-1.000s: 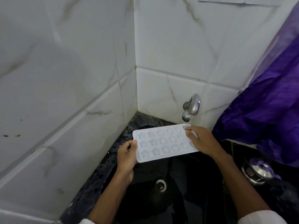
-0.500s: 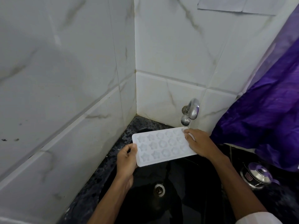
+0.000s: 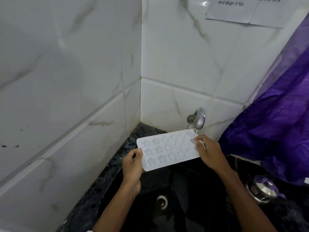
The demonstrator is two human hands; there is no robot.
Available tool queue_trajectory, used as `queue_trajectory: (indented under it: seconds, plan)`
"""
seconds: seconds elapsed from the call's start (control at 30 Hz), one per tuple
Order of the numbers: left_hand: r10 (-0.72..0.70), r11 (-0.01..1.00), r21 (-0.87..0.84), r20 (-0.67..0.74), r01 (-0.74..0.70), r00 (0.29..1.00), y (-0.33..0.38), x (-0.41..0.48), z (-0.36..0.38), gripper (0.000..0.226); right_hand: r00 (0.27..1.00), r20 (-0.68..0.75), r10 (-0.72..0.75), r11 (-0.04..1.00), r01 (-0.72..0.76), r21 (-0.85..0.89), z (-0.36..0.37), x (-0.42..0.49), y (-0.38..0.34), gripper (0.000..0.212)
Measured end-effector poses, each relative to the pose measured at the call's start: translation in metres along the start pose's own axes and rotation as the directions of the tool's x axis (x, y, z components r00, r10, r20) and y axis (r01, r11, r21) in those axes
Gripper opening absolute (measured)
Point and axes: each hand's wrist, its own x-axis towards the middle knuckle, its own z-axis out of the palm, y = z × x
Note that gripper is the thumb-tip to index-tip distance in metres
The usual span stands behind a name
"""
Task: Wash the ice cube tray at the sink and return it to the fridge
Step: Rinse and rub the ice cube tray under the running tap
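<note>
A white ice cube tray (image 3: 167, 149) with star and round moulds is held level above the black sink (image 3: 147, 185). My left hand (image 3: 132, 166) grips its near left end. My right hand (image 3: 211, 152) holds the far right end, fingers resting on the top face. A metal tap (image 3: 197, 120) on the back wall hangs just over that right end, and a thin stream of water falls from it onto the tray's corner. The sink drain (image 3: 162, 200) lies below the tray.
White marble-patterned tiles close off the left and back. A purple cloth (image 3: 275, 128) hangs at the right beside the tap. A steel lidded pot (image 3: 263, 189) sits on the dark counter right of the sink. A printed paper note (image 3: 247, 9) is stuck on the back wall.
The tray and both hands sit slightly lower in the view as the camera tilted up. The tray's right end stays under the tap.
</note>
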Motion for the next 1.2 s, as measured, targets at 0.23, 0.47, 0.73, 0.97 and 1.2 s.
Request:
queue_trajectory:
  seconds: [0.23,0.47,0.73,0.97,1.2]
  plan:
    - [0.001,1.000,-0.029,-0.012,-0.001,1.000,0.004,0.000,-0.001,0.023,0.984,0.150,-0.098,0.987,0.115,-0.114,0.001,0.011,0.004,0.032]
    - [-0.002,1.000,-0.018,-0.020,0.001,1.000,0.003,-0.002,-0.002,0.024,0.989,0.125,-0.077,0.993,0.087,-0.075,0.001,0.013,0.004,0.029]
    - [0.000,1.000,-0.026,-0.023,0.000,1.000,0.005,-0.003,-0.005,0.023,0.985,0.151,-0.088,0.990,0.104,-0.096,0.003,0.014,0.005,0.029]
    - [-0.007,1.000,-0.029,-0.018,0.006,1.000,0.001,-0.002,-0.005,0.023,0.989,0.114,-0.095,0.989,0.106,-0.098,0.005,0.015,0.005,0.031]
    - [0.003,1.000,-0.031,-0.022,-0.004,1.000,0.000,0.004,-0.008,0.022,0.986,0.132,-0.105,0.993,0.112,-0.048,0.004,0.012,0.003,0.031]
